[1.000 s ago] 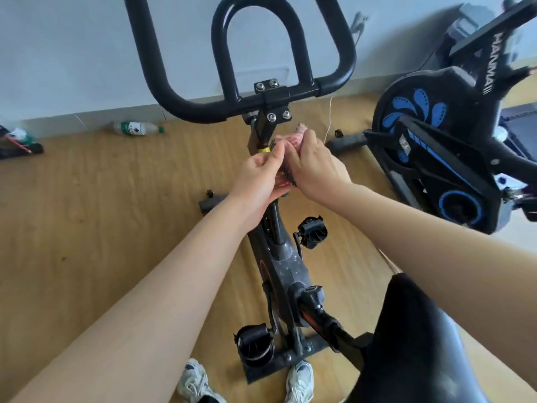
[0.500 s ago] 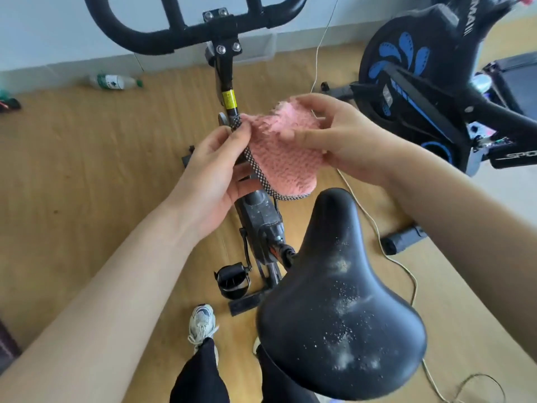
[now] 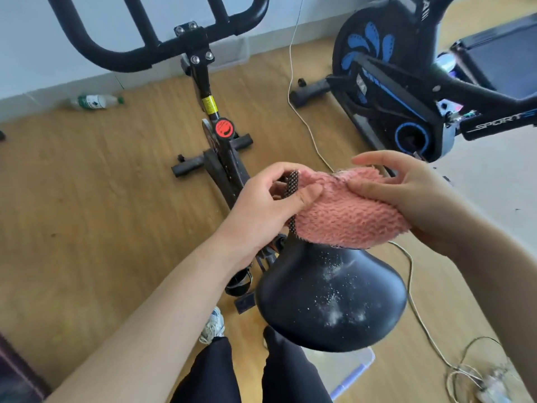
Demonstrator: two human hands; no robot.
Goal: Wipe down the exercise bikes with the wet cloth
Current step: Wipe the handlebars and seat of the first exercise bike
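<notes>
Cloth being held in both hands just above the narrow front of the saddle.
Head view: the left hand is pinching the pink cloth's left edge beside its black-and-white netted trim, with the thumb curling over the top. The right hand is gripping the right side, thumb lying across the fluffy face and fingers curving behind. Whether the cloth's lower edge is touching the saddle is unclear. White specks are dotting the saddle top. The handlebar is rising ahead, a blue-and-black bike is standing to the right, a white cable is trailing between them, and a bottle is lying on the wooden floor.
</notes>
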